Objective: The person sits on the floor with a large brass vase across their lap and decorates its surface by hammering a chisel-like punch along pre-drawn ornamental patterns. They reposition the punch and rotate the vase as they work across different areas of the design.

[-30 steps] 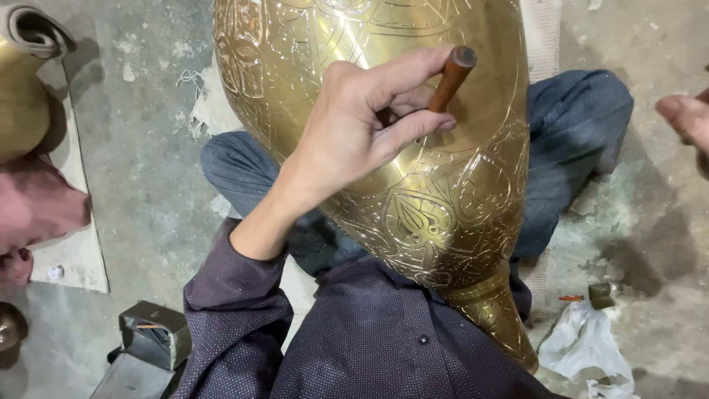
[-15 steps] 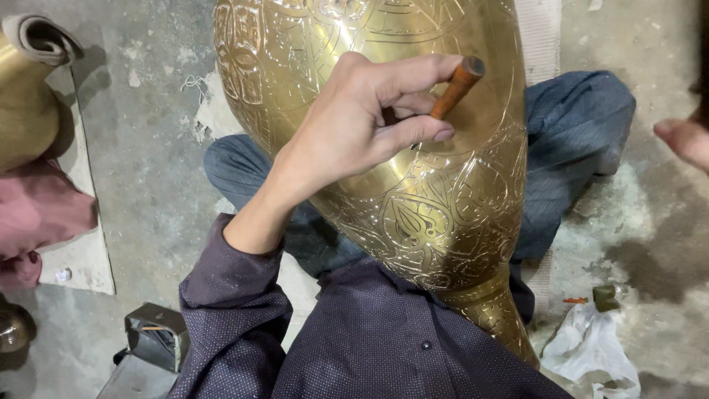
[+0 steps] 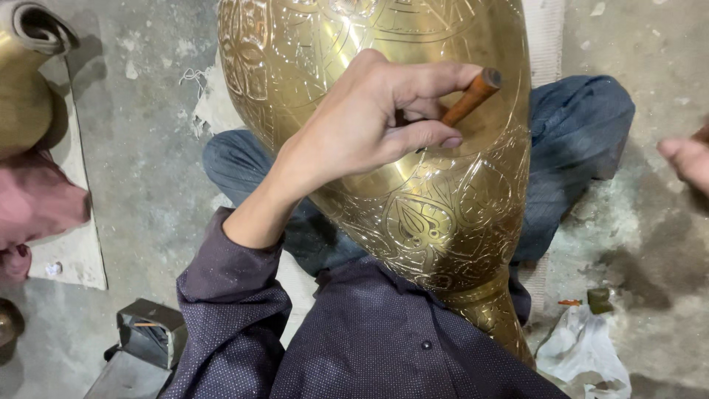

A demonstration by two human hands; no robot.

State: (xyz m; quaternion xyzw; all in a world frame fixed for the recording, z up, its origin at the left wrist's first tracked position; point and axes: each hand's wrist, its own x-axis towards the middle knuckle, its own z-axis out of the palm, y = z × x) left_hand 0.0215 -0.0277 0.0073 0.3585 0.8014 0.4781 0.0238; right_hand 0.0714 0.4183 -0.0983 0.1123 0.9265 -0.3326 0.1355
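A metalworking workshop: a large engraved brass vase lies over a seated person's lap, on a bare, dusty concrete floor, with another brass vessel to its left.

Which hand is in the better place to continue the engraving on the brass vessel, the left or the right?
Probably the left hand: it rests on the brass vessel with the wooden-handled tool in its grip, tip against the metal. The right hand shows only at the frame edge, away from the vessel and holding nothing visible.

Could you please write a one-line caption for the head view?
Left hand holds a wooden-handled tool against an engraved brass vase resting across the lap.
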